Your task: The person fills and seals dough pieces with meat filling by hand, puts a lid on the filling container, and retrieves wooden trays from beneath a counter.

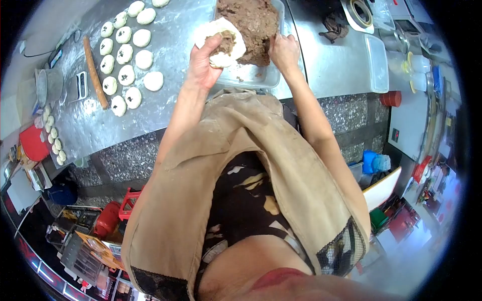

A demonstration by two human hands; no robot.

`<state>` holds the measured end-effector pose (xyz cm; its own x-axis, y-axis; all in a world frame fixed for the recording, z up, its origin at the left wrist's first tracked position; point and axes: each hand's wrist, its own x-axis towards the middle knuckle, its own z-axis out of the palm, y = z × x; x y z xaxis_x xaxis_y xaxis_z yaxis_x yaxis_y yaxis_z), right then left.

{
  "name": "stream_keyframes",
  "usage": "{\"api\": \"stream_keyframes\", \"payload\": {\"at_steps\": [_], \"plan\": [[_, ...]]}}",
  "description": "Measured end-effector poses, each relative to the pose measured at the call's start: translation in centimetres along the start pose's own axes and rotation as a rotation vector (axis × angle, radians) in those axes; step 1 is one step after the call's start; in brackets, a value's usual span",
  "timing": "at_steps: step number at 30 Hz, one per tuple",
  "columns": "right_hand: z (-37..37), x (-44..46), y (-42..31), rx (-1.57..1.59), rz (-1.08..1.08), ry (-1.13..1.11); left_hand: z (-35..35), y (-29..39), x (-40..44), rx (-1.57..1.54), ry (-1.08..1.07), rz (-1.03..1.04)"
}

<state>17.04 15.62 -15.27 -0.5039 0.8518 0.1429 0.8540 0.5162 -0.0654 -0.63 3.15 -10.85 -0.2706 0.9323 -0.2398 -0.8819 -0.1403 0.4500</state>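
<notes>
Left hand (205,61) cups filled dough (228,44); orange board (94,246) unreadable.

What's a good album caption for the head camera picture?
Left fingers hold dough topped with brown filling; right fingers at the tub.

Place: a working kitchen for making dough food, not clearly home or shop
Steel table (173,50): broad metal top, dusted white towards its left edge
Dough rounds (125,53): set out in rows on the table's left part, many with dark specks
Small dough pieces (54,134): lined up by the near left corner
Rolling pin (94,72): wooden, beside the rows
Tub (273,80): at the near edge, with brown filling (251,22)
</notes>
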Motion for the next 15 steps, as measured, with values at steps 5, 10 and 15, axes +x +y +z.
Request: {"api": "stream_keyframes", "payload": {"at_steps": [5,10,15], "plan": [[-6.8,-0.4,-3.3,0.208,-0.093,0.571,-0.6,0.4,0.3,0.045,0.138,-0.099],[-7.7,-1.9,-5.2,0.958,-0.465,0.137,0.8,0.5,-0.3,-0.061,0.1,-0.236],[-9.0,-2.6,-4.7,1.208,-0.235,-0.1,1.4,0.7,-0.8,0.135,0.046,-0.134]]}}
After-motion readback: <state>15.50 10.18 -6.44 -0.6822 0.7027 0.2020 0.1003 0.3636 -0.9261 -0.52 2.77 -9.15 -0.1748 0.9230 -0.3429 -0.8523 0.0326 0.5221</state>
